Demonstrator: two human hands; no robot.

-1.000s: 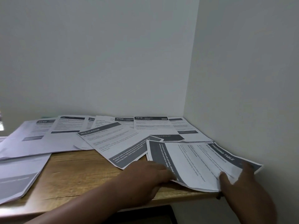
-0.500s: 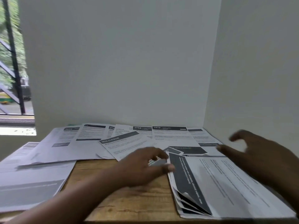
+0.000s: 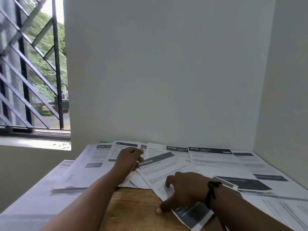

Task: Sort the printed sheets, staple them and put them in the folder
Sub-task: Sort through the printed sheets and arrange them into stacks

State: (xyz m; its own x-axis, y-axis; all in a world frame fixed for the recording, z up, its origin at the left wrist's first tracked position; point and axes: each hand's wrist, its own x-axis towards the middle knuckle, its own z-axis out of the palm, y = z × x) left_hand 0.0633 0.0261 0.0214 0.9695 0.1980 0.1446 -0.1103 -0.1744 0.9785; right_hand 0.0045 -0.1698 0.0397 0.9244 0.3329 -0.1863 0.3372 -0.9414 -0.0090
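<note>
Head view: printed sheets (image 3: 211, 157) lie fanned and overlapping across the wooden surface (image 3: 133, 205), from the window side at 9 o'clock round to the wall corner at 2 o'clock. No stapler shows; a sliver of green at 12 o'clock behind the sheets may be a folder, but that cannot be told.

The left hand (image 3: 129, 160) is at 11 o'clock on the spread, its fingers curled at the top left corner of the tilted sheet (image 3: 160, 172) headed with a dark "ROOM" band; it seems to pinch that corner, though blur hides the contact. The right hand (image 3: 181, 192) rests on the same sheet's lower part at 5 o'clock, its grip wide, fingers spread and pressing down, thumb tip on bare wood.

The step in hand looks like sorting: this one sheet is being singled out. The next move likely calls for sliding it free of its neighbours without dragging them, then laying it with its matching pages.
</note>
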